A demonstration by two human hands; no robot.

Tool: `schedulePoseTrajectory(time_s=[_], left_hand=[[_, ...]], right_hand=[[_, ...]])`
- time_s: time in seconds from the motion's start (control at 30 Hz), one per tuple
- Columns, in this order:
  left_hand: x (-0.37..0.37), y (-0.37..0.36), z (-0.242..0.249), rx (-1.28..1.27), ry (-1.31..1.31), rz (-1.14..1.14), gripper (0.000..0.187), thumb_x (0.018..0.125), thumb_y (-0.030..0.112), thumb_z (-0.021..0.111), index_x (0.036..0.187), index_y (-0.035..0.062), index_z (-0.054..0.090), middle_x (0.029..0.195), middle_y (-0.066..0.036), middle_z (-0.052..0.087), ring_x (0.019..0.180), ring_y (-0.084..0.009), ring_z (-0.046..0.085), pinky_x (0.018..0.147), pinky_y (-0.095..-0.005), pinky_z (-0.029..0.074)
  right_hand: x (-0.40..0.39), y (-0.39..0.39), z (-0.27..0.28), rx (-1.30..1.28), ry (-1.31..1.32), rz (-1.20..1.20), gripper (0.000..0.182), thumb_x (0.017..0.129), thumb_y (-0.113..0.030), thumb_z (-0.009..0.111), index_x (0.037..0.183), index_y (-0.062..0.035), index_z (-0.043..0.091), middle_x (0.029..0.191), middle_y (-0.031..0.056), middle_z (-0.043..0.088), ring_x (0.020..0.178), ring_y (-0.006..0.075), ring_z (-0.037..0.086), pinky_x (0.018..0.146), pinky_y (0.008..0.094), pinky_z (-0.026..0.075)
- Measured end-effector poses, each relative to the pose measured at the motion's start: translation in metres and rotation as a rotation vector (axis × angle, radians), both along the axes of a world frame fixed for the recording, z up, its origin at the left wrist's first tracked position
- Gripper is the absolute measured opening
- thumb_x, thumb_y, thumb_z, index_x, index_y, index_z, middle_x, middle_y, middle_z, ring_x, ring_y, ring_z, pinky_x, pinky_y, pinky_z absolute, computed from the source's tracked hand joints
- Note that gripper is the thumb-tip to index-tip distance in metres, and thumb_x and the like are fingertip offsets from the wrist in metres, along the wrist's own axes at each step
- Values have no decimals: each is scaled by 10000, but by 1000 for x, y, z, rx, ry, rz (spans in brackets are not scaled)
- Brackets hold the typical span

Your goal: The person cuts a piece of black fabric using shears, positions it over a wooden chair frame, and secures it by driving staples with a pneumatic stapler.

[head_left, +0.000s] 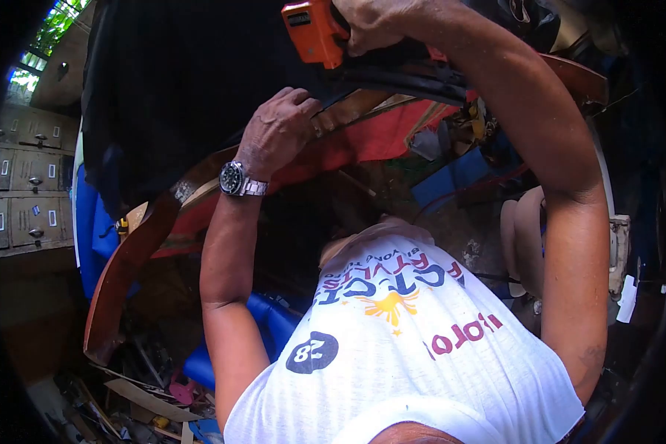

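Note:
My right hand (374, 21) grips an orange staple gun (312, 35) at the top of the view; its nose is hard to make out against the dark material below it. Just left of and below the tool, my left hand (275, 127), with a metal-banded watch on its wrist, has its fingers curled on the edge of a black fabric (177, 81). The fabric covers the upper left and lies over a curved wooden frame (129, 259). Red cloth (348, 144) hangs under the frame's near edge. My left fingertips are partly hidden.
Grey metal lockers (33, 177) stand at the far left. A blue padded piece (270, 325) is beside my left elbow. Scrap wood and clutter (137, 399) cover the floor at lower left. A blue object (451, 177) lies beyond the red cloth.

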State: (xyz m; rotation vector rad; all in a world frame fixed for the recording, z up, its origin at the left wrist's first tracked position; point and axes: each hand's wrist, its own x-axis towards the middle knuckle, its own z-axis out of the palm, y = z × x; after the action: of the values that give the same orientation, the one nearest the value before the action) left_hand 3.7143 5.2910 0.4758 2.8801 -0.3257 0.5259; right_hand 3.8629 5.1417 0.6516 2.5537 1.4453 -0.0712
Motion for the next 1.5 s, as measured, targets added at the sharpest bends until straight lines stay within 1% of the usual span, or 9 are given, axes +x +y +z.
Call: schedulePoseTrajectory(time_s=[0.27, 0.37, 0.47, 0.57, 0.77, 0.87, 0.97, 1.27, 1.5], left_hand=[[-2, 5, -6, -24, -43, -12, 388, 708, -25, 719, 1092, 27, 697, 1084, -120, 690, 1048, -321, 652, 901, -415, 571], [-1, 10, -10, 9, -50, -45, 347, 749, 90, 726, 1093, 52, 697, 1068, -95, 668, 1059, -286, 629, 913, -396, 551], [-2, 9, -6, 27, -23, -27, 344, 763, 113, 725, 1102, 60, 695, 1078, -94, 665, 1061, -281, 630, 916, -395, 552], [-5, 10, -4, 26, -55, 14, 337, 761, 65, 746, 1095, 57, 701, 1062, -96, 671, 1037, -288, 646, 890, -394, 567], [-25, 17, 16, 115, 44, 174, 327, 790, 124, 776, 1099, 71, 683, 1031, -87, 659, 1016, -282, 640, 875, -394, 564], [-36, 21, 18, 66, 52, 181, 197, 831, 98, 685, 1026, 74, 676, 1020, -86, 645, 1010, -270, 636, 877, -388, 555], [-34, 24, 7, 107, 6, 129, 182, 845, 99, 682, 1027, 86, 669, 1017, -83, 646, 1012, -269, 633, 877, -385, 555], [-36, 15, 21, 231, 148, 83, 351, 859, 86, 651, 1207, 113, 693, 1170, -92, 615, 1134, -275, 573, 900, -382, 557], [-31, 28, 12, 237, 5, 172, 205, 882, 117, 656, 1078, 99, 711, 1096, -70, 648, 1064, -247, 619, 877, -374, 551]], right_hand=[[-2, 14, -16, -34, -8, -20, 344, 737, -241, 758, 1012, -34, 765, 1015, 195, 755, 989, 360, 730, 855, 439, 583], [-4, 18, -17, -70, -14, -30, 347, 743, -250, 760, 1014, -33, 763, 1014, 193, 756, 985, 356, 731, 853, 440, 584], [-5, 19, -15, -78, -8, -40, 347, 745, -251, 760, 1014, -32, 763, 1014, 193, 756, 984, 355, 732, 852, 440, 584], [-7, 18, -11, -67, -6, -38, 347, 747, -252, 759, 1014, -31, 762, 1014, 194, 755, 984, 355, 732, 851, 440, 585], [-11, 10, -3, -21, 18, -46, 347, 751, -255, 758, 1015, -30, 761, 1014, 194, 755, 982, 354, 732, 849, 439, 585], [-12, 11, -3, -1, 34, -38, 347, 753, -256, 758, 1015, -29, 760, 1013, 194, 754, 981, 354, 732, 848, 439, 586], [-14, 16, -5, 2, 41, -31, 347, 755, -258, 758, 1015, -28, 760, 1013, 195, 754, 981, 353, 732, 847, 439, 586], [-23, 30, -13, -34, 58, -20, 348, 761, -262, 756, 1015, -25, 758, 1013, 196, 753, 979, 352, 732, 845, 438, 587], [-23, 23, -6, -34, 72, -54, 348, 765, -265, 755, 1016, -23, 757, 1012, 196, 753, 977, 351, 733, 843, 438, 588]])
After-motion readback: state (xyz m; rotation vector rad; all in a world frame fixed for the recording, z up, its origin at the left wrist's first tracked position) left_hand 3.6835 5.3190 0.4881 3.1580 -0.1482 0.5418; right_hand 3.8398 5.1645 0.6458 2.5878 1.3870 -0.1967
